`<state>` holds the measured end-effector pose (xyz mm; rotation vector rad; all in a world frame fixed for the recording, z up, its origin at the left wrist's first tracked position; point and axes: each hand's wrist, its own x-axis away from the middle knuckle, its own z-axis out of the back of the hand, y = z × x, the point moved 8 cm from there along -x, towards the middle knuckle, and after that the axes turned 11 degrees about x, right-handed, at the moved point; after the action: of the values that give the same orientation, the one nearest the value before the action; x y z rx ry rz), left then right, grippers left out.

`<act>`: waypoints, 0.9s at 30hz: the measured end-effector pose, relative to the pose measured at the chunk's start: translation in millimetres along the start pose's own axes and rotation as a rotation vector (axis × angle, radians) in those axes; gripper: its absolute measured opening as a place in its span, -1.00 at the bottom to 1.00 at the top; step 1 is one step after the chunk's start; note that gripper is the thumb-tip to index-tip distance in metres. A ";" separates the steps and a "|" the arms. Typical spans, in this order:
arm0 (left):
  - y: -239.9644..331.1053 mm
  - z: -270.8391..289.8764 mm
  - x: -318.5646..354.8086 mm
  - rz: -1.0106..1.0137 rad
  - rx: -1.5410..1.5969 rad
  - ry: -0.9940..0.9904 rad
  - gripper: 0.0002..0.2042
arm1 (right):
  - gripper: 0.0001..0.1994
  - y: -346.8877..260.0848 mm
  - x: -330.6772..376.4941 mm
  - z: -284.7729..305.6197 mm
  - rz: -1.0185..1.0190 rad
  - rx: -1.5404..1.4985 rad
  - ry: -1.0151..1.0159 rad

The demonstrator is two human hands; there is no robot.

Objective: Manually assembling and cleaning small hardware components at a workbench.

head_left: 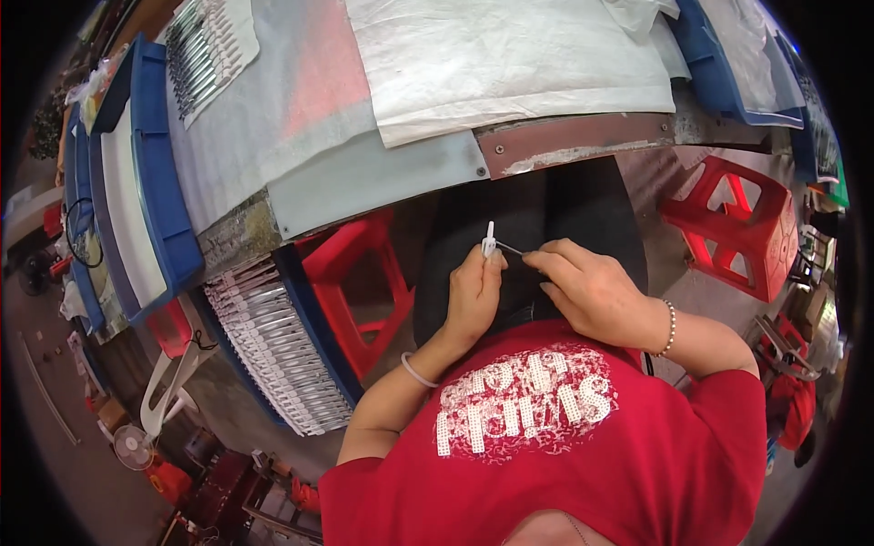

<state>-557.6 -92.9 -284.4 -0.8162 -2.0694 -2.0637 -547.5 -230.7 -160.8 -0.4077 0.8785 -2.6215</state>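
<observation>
Above my lap, my left hand (474, 296) pinches a small white plastic piece (490, 238) upright between thumb and fingers. A narrow tip on the piece points up past my fingers. My right hand (592, 287) is closed on a thin dark metal rod (511, 248), which slants toward the white piece. The rod's end meets or nearly meets the piece; whether they touch is too small to tell. Part of the rod is hidden inside my right fingers.
A worktable with a white sheet (510, 68) lies ahead. On its far left are several silver-and-white parts (205, 59). More fill a blue-sided tray (278, 346) at lower left. Red stools stand left (360, 273) and right (769, 232); blue bins (168, 191) flank the table.
</observation>
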 end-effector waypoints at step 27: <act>14.2 -8.6 -3.5 -0.271 -0.296 0.034 -0.87 | -0.64 -9.8 -19.7 -17.5 0.180 0.464 -0.158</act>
<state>-550.9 -103.0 -272.6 -0.5517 -1.9788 -2.5516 -538.6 -206.2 -171.2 -0.3800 0.2287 -2.4800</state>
